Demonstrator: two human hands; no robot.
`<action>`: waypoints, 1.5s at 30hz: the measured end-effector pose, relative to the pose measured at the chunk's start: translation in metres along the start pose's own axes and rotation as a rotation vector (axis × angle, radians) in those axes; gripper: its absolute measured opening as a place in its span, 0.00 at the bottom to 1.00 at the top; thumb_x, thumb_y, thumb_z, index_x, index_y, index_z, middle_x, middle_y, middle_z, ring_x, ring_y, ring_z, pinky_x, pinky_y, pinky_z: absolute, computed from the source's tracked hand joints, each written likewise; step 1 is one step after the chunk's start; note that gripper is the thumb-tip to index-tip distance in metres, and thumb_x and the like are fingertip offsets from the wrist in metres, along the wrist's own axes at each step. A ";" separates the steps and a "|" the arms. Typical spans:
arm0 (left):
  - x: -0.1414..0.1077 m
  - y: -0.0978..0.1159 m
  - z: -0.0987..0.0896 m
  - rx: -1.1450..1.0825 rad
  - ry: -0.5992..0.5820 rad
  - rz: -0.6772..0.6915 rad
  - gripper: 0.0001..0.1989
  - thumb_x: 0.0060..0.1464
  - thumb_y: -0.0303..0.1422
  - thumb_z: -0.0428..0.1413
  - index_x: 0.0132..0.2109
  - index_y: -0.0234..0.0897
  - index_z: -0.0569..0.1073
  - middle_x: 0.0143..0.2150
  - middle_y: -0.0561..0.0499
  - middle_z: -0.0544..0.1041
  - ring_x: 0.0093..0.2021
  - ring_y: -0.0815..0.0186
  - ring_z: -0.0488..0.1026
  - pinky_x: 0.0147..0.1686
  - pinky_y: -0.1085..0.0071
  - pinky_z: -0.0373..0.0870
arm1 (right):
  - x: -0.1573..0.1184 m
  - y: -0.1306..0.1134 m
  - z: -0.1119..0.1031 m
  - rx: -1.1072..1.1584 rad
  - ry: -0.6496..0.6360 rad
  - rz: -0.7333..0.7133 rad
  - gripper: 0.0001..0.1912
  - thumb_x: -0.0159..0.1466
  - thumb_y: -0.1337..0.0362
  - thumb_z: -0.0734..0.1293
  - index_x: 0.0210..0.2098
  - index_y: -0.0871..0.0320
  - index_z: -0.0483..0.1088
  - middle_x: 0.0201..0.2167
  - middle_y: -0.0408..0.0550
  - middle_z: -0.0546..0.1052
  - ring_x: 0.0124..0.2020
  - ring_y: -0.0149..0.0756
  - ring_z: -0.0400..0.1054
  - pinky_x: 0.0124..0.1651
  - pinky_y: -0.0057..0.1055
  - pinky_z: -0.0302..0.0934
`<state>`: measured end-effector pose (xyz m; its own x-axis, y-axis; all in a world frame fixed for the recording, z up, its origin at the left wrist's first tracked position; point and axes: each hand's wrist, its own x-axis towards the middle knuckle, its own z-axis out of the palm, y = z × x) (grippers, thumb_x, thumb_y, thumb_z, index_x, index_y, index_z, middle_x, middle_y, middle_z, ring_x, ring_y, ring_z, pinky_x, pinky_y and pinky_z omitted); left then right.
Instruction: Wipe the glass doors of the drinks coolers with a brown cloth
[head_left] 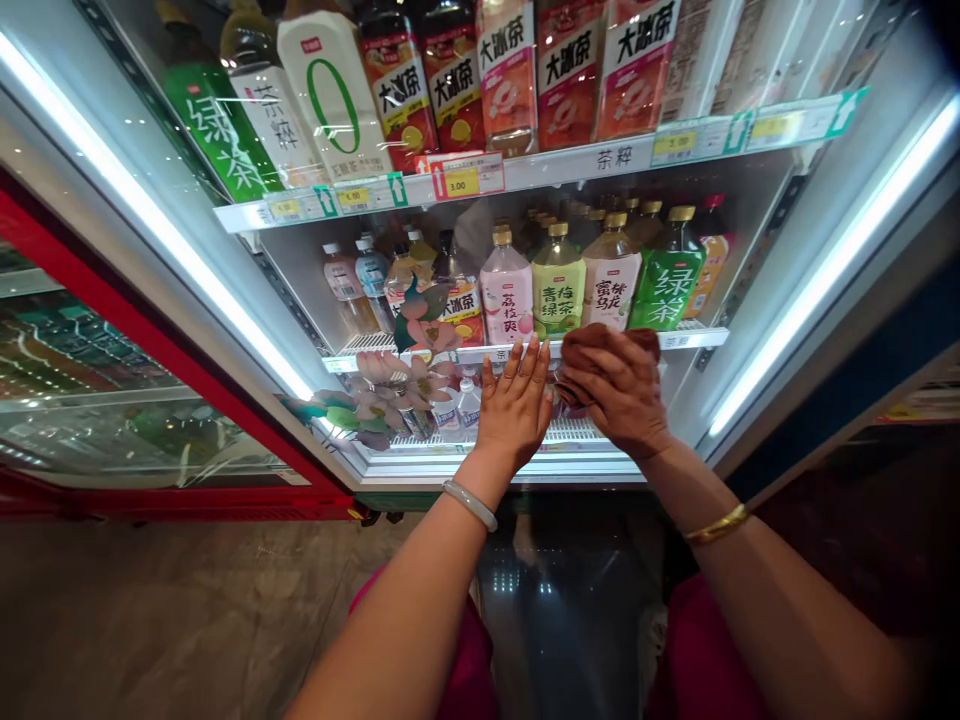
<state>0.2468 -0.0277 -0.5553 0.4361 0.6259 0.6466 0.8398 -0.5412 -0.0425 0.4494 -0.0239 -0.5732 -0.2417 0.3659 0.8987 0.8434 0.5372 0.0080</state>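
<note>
right hand (624, 395) clutches a bunched brown fabric cloth (579, 344); spreading it flatter should help; left hand (514, 405), empty, splays alongside.

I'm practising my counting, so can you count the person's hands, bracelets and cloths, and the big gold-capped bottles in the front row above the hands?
Hands: 2 (left hand, right hand)
Bracelets: 2 (pale bracelet, gold bracelet)
Cloths: 1 (brown cloth)
Front gold-capped bottles: 4 (pink bottle, yellow-green bottle, pale peach bottle, green bottle)
Total: 9
</note>
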 end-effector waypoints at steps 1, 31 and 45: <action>-0.001 -0.002 -0.001 0.001 0.005 -0.011 0.33 0.70 0.35 0.44 0.78 0.36 0.48 0.79 0.45 0.50 0.80 0.61 0.39 0.75 0.50 0.17 | 0.005 -0.001 -0.001 -0.024 0.047 0.038 0.16 0.66 0.60 0.67 0.53 0.43 0.78 0.60 0.44 0.76 0.72 0.49 0.56 0.74 0.55 0.52; -0.023 -0.042 0.013 -0.032 0.162 0.004 0.35 0.66 0.30 0.45 0.77 0.26 0.47 0.80 0.39 0.43 0.80 0.60 0.29 0.78 0.55 0.36 | 0.020 -0.060 0.036 -0.076 0.219 0.047 0.19 0.66 0.64 0.68 0.56 0.52 0.75 0.59 0.48 0.76 0.70 0.51 0.58 0.70 0.49 0.57; -0.038 -0.048 0.036 0.002 0.153 0.033 0.40 0.66 0.32 0.49 0.78 0.30 0.42 0.80 0.38 0.44 0.80 0.56 0.31 0.78 0.50 0.34 | 0.000 -0.062 0.038 -0.055 0.080 -0.098 0.14 0.66 0.66 0.70 0.50 0.50 0.78 0.56 0.48 0.78 0.70 0.47 0.57 0.70 0.45 0.56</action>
<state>0.2020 -0.0053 -0.6055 0.4095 0.5148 0.7532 0.8266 -0.5587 -0.0675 0.3787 -0.0288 -0.5903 -0.2868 0.2506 0.9246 0.8433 0.5240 0.1196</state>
